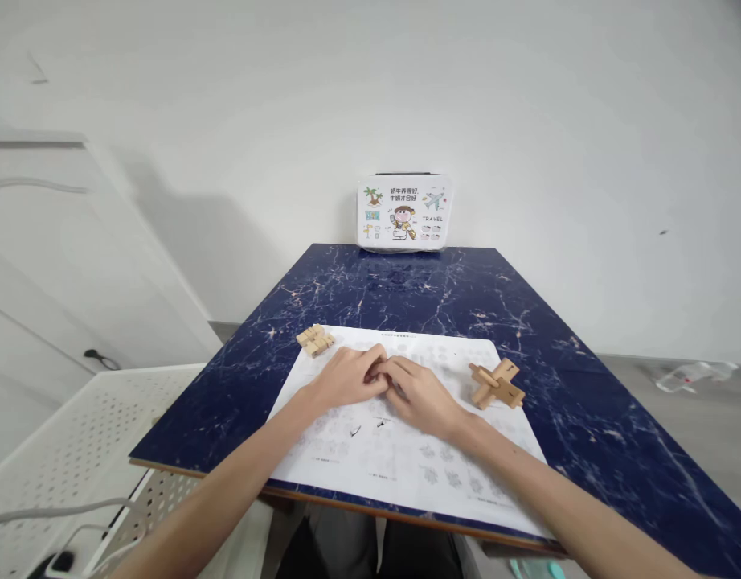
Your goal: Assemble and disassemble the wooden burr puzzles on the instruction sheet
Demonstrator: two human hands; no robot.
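Observation:
Over the middle of a white printed sheet (467,458), my left hand (350,375) and my right hand (419,394) meet at the fingertips. The fingers of both are curled and pressed together, and whatever may be between them is hidden. To the left, at the sheet's upper corner, lies a group of light wooden blocks (316,341). A cross-shaped wooden puzzle (497,383) of interlocked pieces rests on the sheet's right side, apart from my right hand. Small diagrams and text cover the sheet.
The sheet lies on a blue marble-patterned table (395,289). At its far edge a white cartoon case (403,213) leans against the wall. A white perforated rack (105,410) with cables stands at the left. Clear plastic packaging (696,375) is on the floor at the right.

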